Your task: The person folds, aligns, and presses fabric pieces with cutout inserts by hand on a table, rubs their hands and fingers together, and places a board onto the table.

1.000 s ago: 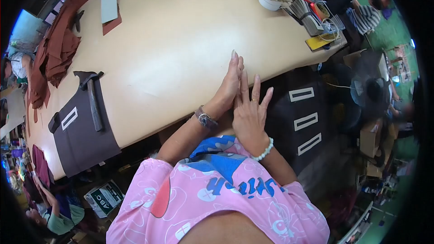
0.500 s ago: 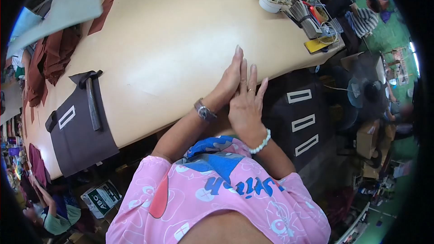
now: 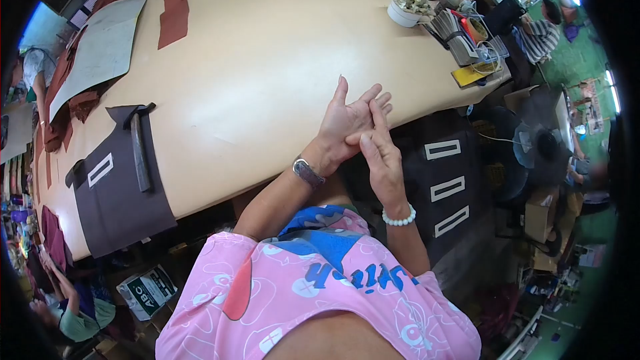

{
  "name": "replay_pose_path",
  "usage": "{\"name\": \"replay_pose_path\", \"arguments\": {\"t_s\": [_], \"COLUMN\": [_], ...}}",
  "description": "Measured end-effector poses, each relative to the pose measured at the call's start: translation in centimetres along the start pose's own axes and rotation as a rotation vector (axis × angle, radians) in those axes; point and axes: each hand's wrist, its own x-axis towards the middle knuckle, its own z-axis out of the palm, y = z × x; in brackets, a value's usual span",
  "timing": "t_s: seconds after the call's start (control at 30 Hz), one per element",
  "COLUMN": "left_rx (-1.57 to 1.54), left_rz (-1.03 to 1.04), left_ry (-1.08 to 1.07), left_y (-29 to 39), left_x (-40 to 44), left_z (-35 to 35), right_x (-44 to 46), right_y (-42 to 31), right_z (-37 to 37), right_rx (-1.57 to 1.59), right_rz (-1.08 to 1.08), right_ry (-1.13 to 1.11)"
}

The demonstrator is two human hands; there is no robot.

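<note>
Over the near edge of the table, my left hand (image 3: 343, 123) is turned palm up with its fingers spread. A dark-strapped wristwatch (image 3: 309, 171) sits on that wrist. My right hand (image 3: 385, 165) touches the left palm with its fingertips, its fingers stretched out and thumb apart. A pale bead bracelet (image 3: 399, 217) circles the right wrist. Neither hand holds an object. Below and right of my right hand hangs dark material with several pale rectangular frames (image 3: 447, 189) on it.
The cream table (image 3: 253, 80) bears a dark panel (image 3: 123, 207) with a hammer-like tool (image 3: 141, 153) at left. Beyond lie brown pieces (image 3: 175, 23) and a grey sheet (image 3: 103, 47). A white pot (image 3: 404, 15) and desk items stand back right. Other people are at the left and right.
My hands went from pressed together to the left palm turned up, with the right fingers touching it. At far left, the grey sheet came down onto the brown pieces.
</note>
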Motion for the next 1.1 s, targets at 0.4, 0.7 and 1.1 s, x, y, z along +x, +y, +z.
{"name": "replay_pose_path", "arguments": {"t_s": [0.4, 0.7, 1.1], "left_rx": [0.424, 0.488, 0.465], "left_rz": [0.435, 0.398, 0.730], "left_ry": [0.292, 0.216, 0.332], "left_y": [2.8, 0.6, 4.9], "left_x": [-2.6, -5.1, -8.8], "left_z": [-0.3, 1.5, -0.8], "right_x": [0.6, 6.4, 6.7], "right_y": [0.0, 1.0, 4.4], "right_z": [5.4, 5.9, 14.3], "right_rx": [-0.132, -0.106, -0.180], "right_rz": [-0.046, -0.020, -0.349], "right_ry": [-0.156, 0.041, -0.253]}}
